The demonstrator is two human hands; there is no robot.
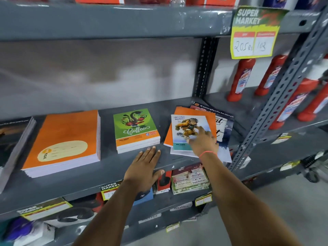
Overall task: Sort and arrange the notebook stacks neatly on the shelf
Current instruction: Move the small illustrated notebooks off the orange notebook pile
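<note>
Notebooks (pixel 193 132) lie messy on the shelf (pixel 79 185); right hand (pixel 204 141) presses flat on top, left hand (pixel 145 166) rests open, holding nothing; next, square them.

Red cleaner bottles (pixel 242 79) standing on the adjoining shelf up and right of the right hand, yellow "Super Market" price card (pixel 255 32) hanging well above that hand, smaller price tag (pixel 109 189) just left of the left wrist.
</note>
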